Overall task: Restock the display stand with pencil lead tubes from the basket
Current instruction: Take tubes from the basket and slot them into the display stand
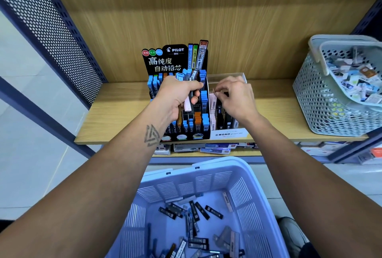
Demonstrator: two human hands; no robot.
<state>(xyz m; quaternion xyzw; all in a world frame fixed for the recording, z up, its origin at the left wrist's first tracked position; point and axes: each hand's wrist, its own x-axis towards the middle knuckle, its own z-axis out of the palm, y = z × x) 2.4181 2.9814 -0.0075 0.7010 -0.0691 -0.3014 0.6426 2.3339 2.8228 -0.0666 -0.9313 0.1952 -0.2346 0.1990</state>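
Left hand: our left hand (179,94) is clenched around a small bundle of lead tubes (191,90) over the black stand, a pale pink one sticking out below the fingers and dark and clear ones above.
Black stand: the black display stand (177,100) sits on the wooden shelf (115,117), its tiers packed with upright tubes capped in blue and orange; few gaps show.
White box: the white box (228,133) touches the stand's right side and holds pink and black tubes standing on end.
Right hand: our right hand (234,97) hovers over that box, its grip pinching the top of one tube (217,92) between thumb and fingertips; we cannot tell its colour for certain.
Blue basket: the blue basket (206,177) lies below the shelf, near our body, with many dark and clear tubes (194,212) scattered flat on its bottom.
Grey basket: a grey basket (322,96) of mixed small packs stands well apart on the shelf's right end.
Handling: we judge the tubes light, stiff and smooth plastic, likely to slip from a loose bundle, so we keep the fist snug.
Where to hold: we would take each by its upper end, along the narrow sides, and lower it straight into a slot.
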